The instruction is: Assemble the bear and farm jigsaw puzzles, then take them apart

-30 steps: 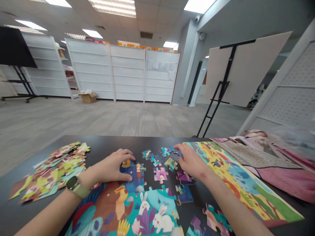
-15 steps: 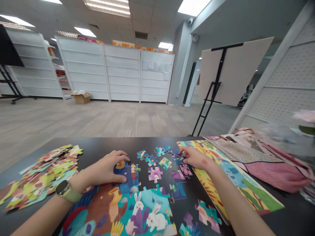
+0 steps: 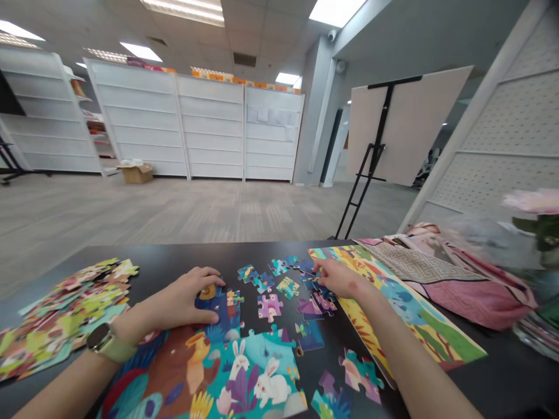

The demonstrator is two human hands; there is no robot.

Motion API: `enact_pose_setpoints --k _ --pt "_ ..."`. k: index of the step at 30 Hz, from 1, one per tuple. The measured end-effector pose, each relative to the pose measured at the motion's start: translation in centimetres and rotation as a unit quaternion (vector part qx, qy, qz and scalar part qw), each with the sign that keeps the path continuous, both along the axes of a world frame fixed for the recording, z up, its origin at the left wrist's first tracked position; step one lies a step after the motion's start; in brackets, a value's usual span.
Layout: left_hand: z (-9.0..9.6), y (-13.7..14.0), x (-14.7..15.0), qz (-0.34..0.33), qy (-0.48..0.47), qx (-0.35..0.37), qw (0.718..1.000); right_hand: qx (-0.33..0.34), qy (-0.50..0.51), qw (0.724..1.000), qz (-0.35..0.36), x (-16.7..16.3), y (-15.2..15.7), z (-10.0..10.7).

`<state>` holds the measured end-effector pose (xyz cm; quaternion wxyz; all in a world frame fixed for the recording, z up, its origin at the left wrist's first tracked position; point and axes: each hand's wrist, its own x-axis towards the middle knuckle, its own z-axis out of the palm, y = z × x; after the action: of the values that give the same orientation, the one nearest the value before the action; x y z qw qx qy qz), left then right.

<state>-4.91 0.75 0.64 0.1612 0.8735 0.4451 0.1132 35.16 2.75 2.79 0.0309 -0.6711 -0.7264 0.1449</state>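
Note:
A partly joined jigsaw puzzle (image 3: 248, 378) with rabbits and a brown bear lies on the black table. Over its upper left edge rests my left hand (image 3: 187, 299), thumb and fingers apart, holding nothing. My right hand (image 3: 338, 279) reaches to the loose dark blue pieces (image 3: 308, 280), its fingertips touching them and its fingers apart. Between the hands lie a purple puzzle piece (image 3: 269, 306) and a yellow-green piece (image 3: 288, 287). Several teal pieces (image 3: 263, 283) are nearby. Closer to me are a dark blue piece (image 3: 311, 336) and a pink-and-teal cluster (image 3: 361, 373).
A heap of puzzle pieces (image 3: 74, 314) covers the table's left side. Under my right forearm lies a yellow picture board (image 3: 414, 317). A pink bag (image 3: 463, 297) and a flower (image 3: 533, 201) are at the right. An easel (image 3: 371, 157) stands beyond the table.
The whole view has shifted slightly, so the scene sits a little further left. Both hands stay at nearly the same spots over the puzzle and the loose pieces.

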Motion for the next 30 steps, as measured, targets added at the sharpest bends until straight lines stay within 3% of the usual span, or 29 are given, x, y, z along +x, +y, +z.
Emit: enact_pose_setpoints --k 7,14,20,30 --pt "-0.1 0.2 0.0 0.005 -0.002 0.0 1.0 0.041 -0.023 0.998 -0.043 -0.2 -0.5 0.5" --pt "-0.3 0.3 -0.1 -0.004 0.002 0.001 1.0 -0.047 0.008 0.996 0.073 -0.1 -2.1 1.4" --pt "-0.1 0.2 0.1 0.002 0.008 -0.003 1.0 -0.062 0.005 0.995 0.08 -1.1 -2.8 1.7" --pt "-0.5 0.4 -0.1 0.001 0.007 0.002 1.0 0.001 -0.009 0.999 0.051 -3.2 -3.1 1.4"
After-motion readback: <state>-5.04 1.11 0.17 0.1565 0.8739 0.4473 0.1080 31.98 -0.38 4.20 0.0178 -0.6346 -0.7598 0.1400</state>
